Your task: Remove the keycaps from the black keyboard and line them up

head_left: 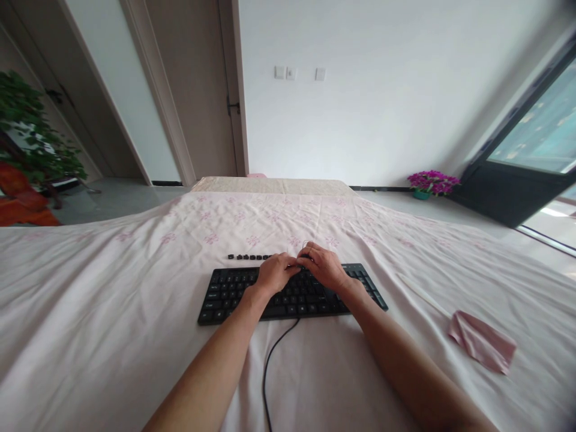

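Observation:
A black keyboard (234, 295) lies on a pale pink flowered sheet (135, 288), its black cable (270, 360) running toward me. Both hands meet over its top edge. My left hand (275, 273) has its fingers curled and pinched near the top row. My right hand (324, 265) is closed too, holding a thin wire tool whose loop shows above the fingers. A row of several loose black keycaps (247, 257) lies on the sheet just behind the keyboard, to the left of my hands.
A folded pink cloth (483, 347) lies on the sheet at the right. Beyond the bed stand a wooden door (198, 90), a green plant (31, 132) at the left, a pot of purple flowers (432, 183) and a dark window frame (517, 192).

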The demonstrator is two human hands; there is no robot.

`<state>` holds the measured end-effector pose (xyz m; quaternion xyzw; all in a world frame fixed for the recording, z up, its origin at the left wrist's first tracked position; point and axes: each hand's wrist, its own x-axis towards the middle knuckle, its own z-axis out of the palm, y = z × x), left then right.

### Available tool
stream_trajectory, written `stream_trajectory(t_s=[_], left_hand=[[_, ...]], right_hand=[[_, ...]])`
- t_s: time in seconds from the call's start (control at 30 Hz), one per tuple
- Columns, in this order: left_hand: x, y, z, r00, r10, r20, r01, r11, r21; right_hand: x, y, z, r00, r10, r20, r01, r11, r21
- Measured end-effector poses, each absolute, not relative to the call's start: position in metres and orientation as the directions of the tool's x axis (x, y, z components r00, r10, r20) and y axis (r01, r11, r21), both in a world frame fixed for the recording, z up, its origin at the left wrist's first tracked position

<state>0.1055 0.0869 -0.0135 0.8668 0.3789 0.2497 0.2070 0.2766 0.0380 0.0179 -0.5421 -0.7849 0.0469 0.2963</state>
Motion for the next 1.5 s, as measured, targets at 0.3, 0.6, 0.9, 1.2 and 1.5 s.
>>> stream_trajectory(t_s=[0.3, 0.6, 0.9, 1.2, 1.5], left_hand=[[0.114, 0.087, -0.017, 0.563, 0.746, 0.355, 0.563, -0.661, 0.496], [0.114, 0.08, -0.016, 0.589, 0.646, 0.486, 0.437, -0.76, 0.482], [0.11, 0.084, -0.022, 0.566, 0.706, 0.426, 0.398, -0.687, 0.608], [0.11, 0.078, -0.015, 0.564, 0.718, 0.407, 0.466, -0.684, 0.561], [0.11, 0.081, -0.015, 0.532, 0.755, 0.383, 0.421, -0.628, 0.654]], right_hand=[[0.276, 0.042, -0.001, -0.243, 0.828, 0.505, 0.801, 0.465, -0.378], [0.274, 0.037, -0.006, -0.227, 0.734, 0.641, 0.745, 0.554, -0.371], [0.27, 0.036, -0.002, -0.139, 0.761, 0.633, 0.698, 0.529, -0.482], [0.271, 0.035, -0.003, -0.124, 0.757, 0.641, 0.644, 0.553, -0.529], [0.27, 0.034, -0.002, -0.12, 0.761, 0.638, 0.643, 0.549, -0.534]])
